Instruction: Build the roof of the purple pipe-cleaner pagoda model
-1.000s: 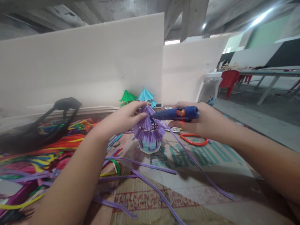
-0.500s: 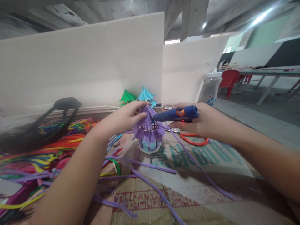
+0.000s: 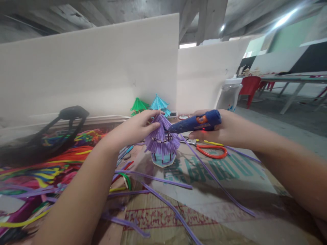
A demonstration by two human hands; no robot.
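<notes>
A small model pavilion (image 3: 162, 148) with two tiers of purple pipe-cleaner roof stands upright on the table. My left hand (image 3: 145, 124) grips its upper roof near the peak, thumb on the near side. In my right hand (image 3: 216, 131) is a blue glue gun (image 3: 195, 123) with an orange part and a lit red light. Its nozzle points left, at the right side of the upper roof; whether it touches is unclear. Scissors (image 3: 212, 152) with red-orange handles lie below my right hand. Loose purple pipe cleaners (image 3: 166, 200) are spread in front of the pavilion.
Green (image 3: 138, 104) and light blue model pavilions (image 3: 158, 102) stand behind, before a white partition (image 3: 102, 68). A heap of coloured pipe cleaners (image 3: 66, 156) and a blurred black object (image 3: 51, 132) are at left. A clear bottle (image 3: 228, 94) stands at back right.
The glue gun's rear end has risen and shifted slightly right with my right hand, uncovering a yellow pipe cleaner by the scissors. My left hand and the pavilion stay in place.
</notes>
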